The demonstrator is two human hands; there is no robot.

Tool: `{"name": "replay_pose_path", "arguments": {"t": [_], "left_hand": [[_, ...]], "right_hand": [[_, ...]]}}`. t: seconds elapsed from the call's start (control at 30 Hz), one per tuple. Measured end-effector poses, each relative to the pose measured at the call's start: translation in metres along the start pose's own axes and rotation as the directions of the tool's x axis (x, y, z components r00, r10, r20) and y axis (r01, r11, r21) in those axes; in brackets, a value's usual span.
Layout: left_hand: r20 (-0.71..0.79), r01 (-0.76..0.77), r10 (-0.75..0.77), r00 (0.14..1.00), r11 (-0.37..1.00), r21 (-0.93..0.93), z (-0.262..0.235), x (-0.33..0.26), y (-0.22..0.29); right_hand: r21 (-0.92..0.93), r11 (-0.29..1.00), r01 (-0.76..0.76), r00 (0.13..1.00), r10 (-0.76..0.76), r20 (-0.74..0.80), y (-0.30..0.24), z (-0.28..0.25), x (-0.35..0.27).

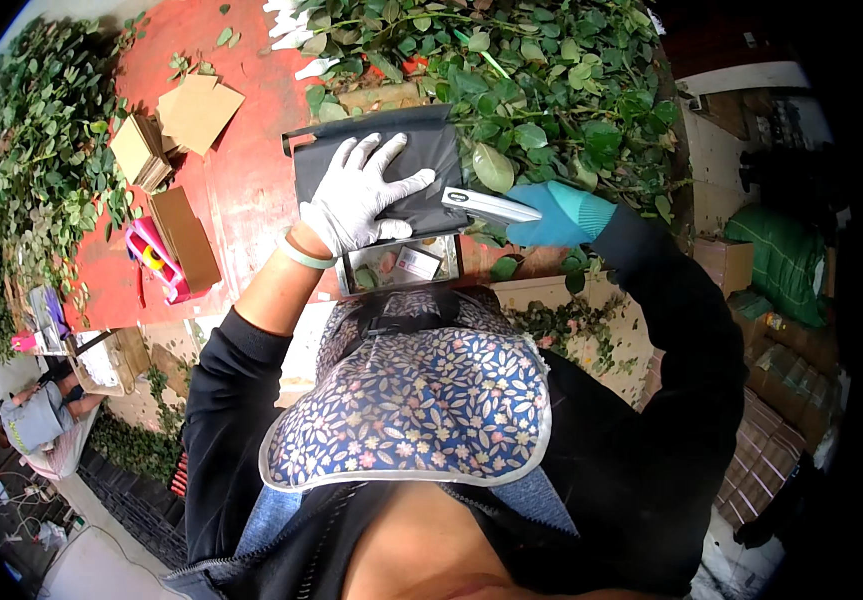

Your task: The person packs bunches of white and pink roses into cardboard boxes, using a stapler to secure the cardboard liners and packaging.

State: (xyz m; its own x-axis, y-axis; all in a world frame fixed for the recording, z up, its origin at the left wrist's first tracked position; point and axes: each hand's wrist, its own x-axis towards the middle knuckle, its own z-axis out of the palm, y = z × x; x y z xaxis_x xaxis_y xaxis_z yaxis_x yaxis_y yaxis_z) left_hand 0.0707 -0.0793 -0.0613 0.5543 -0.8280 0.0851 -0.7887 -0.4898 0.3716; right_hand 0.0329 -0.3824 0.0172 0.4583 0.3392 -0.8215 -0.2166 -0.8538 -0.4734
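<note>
My left hand [359,195], in a white glove, lies with fingers spread on a flat black sheet [436,150], which looks like plastic or paper. It presses the sheet down near its middle. My right hand [556,214], in a teal glove, is closed around a silver-white stapler [491,205]. The stapler's front end points left and reaches the sheet's right edge; whether it touches the sheet I cannot tell. Just below the sheet, a shallow open drawer or tray [356,270] shows a small white labelled box [418,263].
Leafy green stems [571,110] pile up at the back right, and more foliage [31,170] lines the left. On the red table [261,200] are brown cardboard squares [201,112], an upright cardboard piece [186,240] and a pink tape dispenser [156,255]. Another person [36,415] sits at the far left.
</note>
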Motion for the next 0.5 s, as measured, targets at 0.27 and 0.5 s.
{"name": "replay_pose_path", "arguments": {"t": [0.27,0.5], "left_hand": [[-0.014,-0.024,0.024,1.0,1.0,-0.014,0.004,0.002,0.001],[-0.206,-0.076,0.03,0.978,0.973,-0.22,0.013,0.002,0.005]], "right_hand": [[0.021,0.999,0.023,0.997,-0.022,-0.071,0.02,0.02,-0.003],[0.511,0.859,0.021,0.989,0.055,-0.135,0.025,0.037,-0.057]]}}
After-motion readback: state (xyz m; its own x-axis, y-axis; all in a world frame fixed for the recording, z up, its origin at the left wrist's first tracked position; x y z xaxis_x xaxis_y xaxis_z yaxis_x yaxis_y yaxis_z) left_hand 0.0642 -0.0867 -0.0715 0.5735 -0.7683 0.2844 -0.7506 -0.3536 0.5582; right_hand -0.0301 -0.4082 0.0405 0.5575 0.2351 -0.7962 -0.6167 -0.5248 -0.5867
